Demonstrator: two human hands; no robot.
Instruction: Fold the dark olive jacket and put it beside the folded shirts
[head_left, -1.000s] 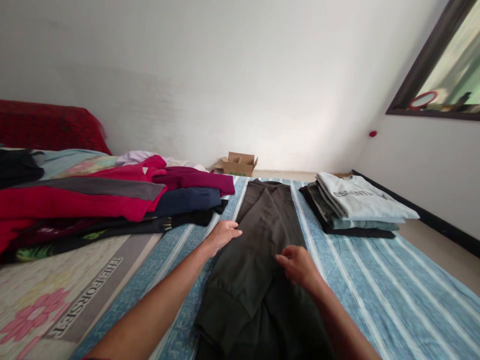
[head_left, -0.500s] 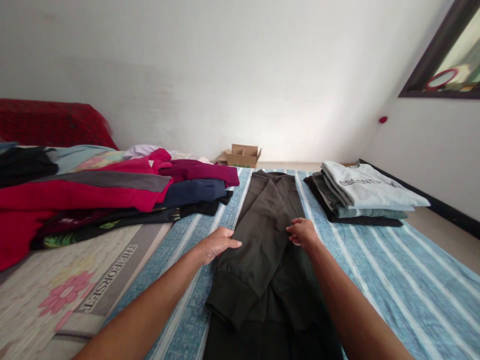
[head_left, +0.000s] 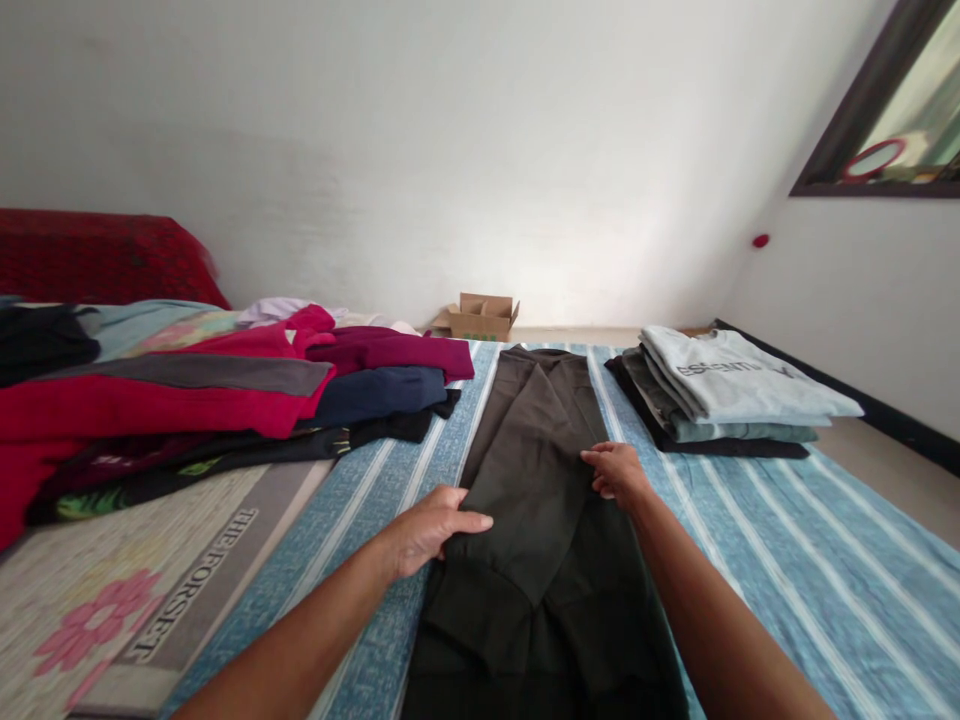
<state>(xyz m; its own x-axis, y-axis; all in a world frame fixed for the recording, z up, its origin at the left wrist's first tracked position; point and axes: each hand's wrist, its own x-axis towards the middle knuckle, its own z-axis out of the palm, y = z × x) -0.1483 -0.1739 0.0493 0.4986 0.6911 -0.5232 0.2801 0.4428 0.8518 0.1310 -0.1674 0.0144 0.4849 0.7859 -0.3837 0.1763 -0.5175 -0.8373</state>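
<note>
A dark olive-black long-sleeved sweatshirt (head_left: 525, 480) lies lengthwise on the bed, its sleeves folded in over the body and their cuffs toward me. My left hand (head_left: 431, 525) grips the left edge of the folded sleeve, thumb on top and fingers mostly hidden beneath. On the other side, my right hand (head_left: 616, 472) pinches the cloth near the right edge between thumb and fingers. The collar end points toward the wall, and the lower end runs out of view at the bottom.
To the right sits a stack of folded clothes topped by a light grey printed shirt (head_left: 739, 375). A loose pile with a red garment (head_left: 172, 395) lies left. A cardboard box (head_left: 482, 318) stands by the wall. Blue striped sheet (head_left: 757, 560) covers the bed.
My left hand has moved slightly nearer to me along the sleeve edge. The folded sleeve and its cuff have shifted a little toward the right. My right hand has barely moved.
</note>
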